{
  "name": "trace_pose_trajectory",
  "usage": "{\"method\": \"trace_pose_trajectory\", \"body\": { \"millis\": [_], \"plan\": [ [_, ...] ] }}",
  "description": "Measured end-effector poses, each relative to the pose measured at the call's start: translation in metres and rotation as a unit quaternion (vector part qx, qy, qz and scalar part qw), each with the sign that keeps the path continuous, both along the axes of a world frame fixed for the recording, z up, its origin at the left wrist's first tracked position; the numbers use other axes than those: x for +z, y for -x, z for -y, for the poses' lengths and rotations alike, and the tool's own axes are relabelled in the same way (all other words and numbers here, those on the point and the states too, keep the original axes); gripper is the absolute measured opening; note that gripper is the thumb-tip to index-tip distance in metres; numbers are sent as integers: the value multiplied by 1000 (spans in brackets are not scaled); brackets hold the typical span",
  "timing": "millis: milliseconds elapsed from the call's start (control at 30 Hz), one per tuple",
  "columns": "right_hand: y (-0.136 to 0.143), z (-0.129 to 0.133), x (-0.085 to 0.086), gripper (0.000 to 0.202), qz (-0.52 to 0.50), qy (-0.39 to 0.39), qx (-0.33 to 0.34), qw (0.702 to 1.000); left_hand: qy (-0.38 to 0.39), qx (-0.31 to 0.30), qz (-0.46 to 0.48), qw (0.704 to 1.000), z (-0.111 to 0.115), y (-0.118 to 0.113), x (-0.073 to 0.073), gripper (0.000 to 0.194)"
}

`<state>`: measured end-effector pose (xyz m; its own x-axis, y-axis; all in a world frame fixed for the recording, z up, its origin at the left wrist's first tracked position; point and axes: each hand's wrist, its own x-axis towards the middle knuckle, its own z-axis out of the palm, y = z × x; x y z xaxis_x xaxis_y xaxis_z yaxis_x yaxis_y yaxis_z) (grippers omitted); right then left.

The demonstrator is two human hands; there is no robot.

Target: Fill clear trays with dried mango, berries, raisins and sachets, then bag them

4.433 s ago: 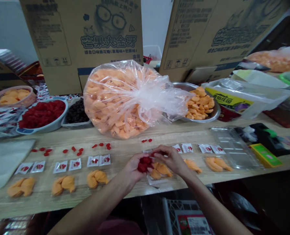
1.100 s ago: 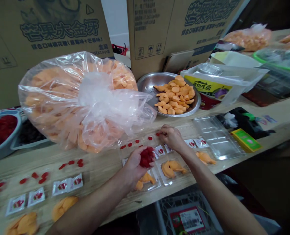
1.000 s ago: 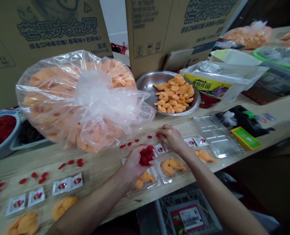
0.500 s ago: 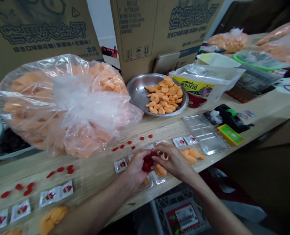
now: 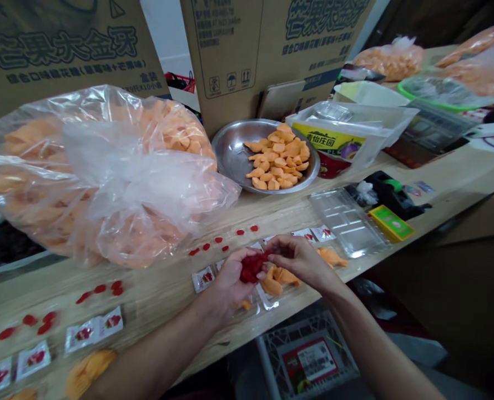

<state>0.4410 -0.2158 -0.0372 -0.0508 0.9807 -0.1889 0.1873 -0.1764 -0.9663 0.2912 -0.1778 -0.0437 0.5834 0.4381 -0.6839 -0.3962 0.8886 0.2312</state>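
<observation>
My left hand is closed around a clump of small red pieces, held low over the table. The fingertips of my right hand are pinched together at the clump's right edge, seemingly on one red piece too small to make out. Beneath my hands, orange pieces lie in clear plastic trays, partly hidden by my fingers. Several red pieces sit in a loose row just behind. A white sachet with a red print lies beside my left hand, and more sachets lie behind my right.
A big clear bag of orange pieces fills the back left. A metal bowl holds more of them. To the right lie a clear compartment tray, a yellow-green box and a black tape dispenser. A grey crate stands below the table edge.
My right hand has drawn slightly up and back from the red clump, showing more of the clump and of the orange pieces below. The view has shifted slightly.
</observation>
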Motion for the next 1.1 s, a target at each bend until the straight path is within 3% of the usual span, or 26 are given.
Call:
{"method": "trace_pose_trajectory", "body": {
  "millis": [267, 367, 433, 533, 667, 833, 967, 1100],
  "plan": [
    [-9, -3, -3, 27, -78, 2, -65, 995, -81, 10, -34, 996, 2, 1, 4, 11],
    [-7, -4, -2, 23, -27, -46, -81, 995, -111, 11, -65, 992, 2, -1, 3, 13],
    [-2, -1, 1, 16, 40, -89, -56, 994, -113, 11, -80, 990, 2, -2, 2, 14],
    [9, 8, 4, 9, 123, -143, -20, 982, -96, 22, -71, 993, 3, -4, 1, 11],
    [9, 13, 1, 12, 159, -172, -12, 972, -52, 24, -22, 998, 3, -3, 1, 4],
    [-16, -21, -18, 7, 194, -129, -82, 969, 28, 5, -22, 999, -5, 3, 7, 23],
    [-26, -52, -31, 4, 295, -85, -70, 949, 87, 17, -23, 996, -11, 8, 10, 30],
    [-21, -60, -35, 8, 406, -77, -52, 909, 114, 27, -10, 993, -13, 10, 9, 30]
  ]
}}
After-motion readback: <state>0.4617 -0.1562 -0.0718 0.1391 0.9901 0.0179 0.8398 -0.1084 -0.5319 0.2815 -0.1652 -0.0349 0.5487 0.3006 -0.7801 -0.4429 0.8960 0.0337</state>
